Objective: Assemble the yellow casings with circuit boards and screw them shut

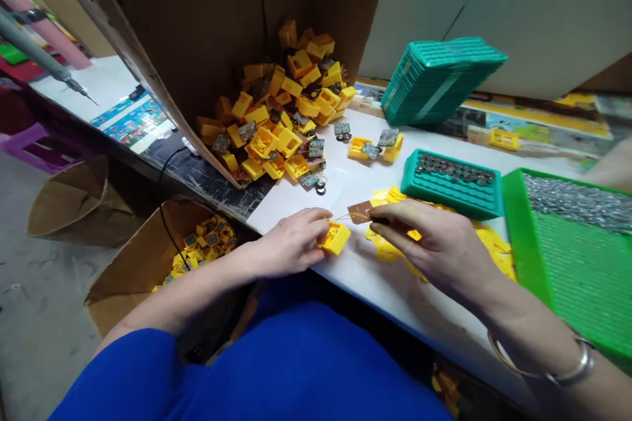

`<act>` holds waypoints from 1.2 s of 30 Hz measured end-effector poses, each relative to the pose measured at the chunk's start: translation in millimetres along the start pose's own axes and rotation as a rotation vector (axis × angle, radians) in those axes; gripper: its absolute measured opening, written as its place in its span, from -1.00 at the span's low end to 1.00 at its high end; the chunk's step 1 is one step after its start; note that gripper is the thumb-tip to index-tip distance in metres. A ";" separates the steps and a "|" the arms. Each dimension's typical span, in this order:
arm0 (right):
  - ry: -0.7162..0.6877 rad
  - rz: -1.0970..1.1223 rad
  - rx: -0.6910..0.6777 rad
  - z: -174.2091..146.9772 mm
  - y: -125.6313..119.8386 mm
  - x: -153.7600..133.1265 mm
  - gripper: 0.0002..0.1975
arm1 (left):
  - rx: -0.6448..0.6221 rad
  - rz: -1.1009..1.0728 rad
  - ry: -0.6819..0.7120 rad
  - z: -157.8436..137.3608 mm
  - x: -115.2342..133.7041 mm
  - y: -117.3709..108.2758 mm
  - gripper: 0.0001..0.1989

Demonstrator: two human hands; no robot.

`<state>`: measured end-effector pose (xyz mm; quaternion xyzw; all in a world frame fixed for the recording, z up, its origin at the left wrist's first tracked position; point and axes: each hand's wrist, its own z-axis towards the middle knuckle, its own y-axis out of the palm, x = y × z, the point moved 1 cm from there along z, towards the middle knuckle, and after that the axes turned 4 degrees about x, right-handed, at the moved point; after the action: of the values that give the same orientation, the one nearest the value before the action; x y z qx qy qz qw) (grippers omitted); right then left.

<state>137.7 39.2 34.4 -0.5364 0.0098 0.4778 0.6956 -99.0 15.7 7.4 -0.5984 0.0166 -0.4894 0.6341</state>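
Between the thumb and fingers of my left hand (291, 241) is a small yellow plastic housing (336, 239), held just above the white tabletop near its front edge. My right hand (427, 237) pinches a brown circuit board (360, 212) by its right edge. Thin wires (340, 217) run between the board and the housing. Flat yellow plastic pieces (388, 250) lie under and around my right hand. Beyond my hands, a loose circuit board with black round parts (310, 180) rests on the white surface.
A cardboard box (197, 33) on its side spills yellow housings (276, 125) with boards. To the right stand a teal tray (451, 200) of dark round parts, stacked teal trays (439, 85) and a green tray (582, 276) of metal pieces. Another carton (118, 289) stands below left.
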 end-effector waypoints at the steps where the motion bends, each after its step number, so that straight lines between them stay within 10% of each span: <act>1: -0.003 -0.032 0.014 -5.9 -1.6 1.6 -0.83 | -0.049 -0.021 0.002 4.9 2.0 0.4 -0.90; 6: -0.158 -0.442 0.147 -44.1 -2.0 1.2 -0.78 | -0.216 -0.019 -0.013 22.8 14.3 8.0 -0.65; 12: -0.296 -0.650 0.150 -98.6 13.6 -10.6 -0.78 | -0.123 0.115 0.076 19.0 26.7 38.0 -0.70; 22: -0.019 -0.406 0.115 -106.4 17.2 -11.7 -0.85 | -0.093 0.060 0.026 1.9 24.3 39.8 -0.33; 36: 0.145 -0.575 0.034 -100.5 16.2 -15.1 -0.77 | -0.033 -0.119 -0.036 12.6 27.1 42.2 -0.58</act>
<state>168.7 -47.2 -12.2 -0.5381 -0.0849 0.2215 0.8088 -51.9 -0.6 -6.4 -0.6173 -0.0223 -0.5151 0.5942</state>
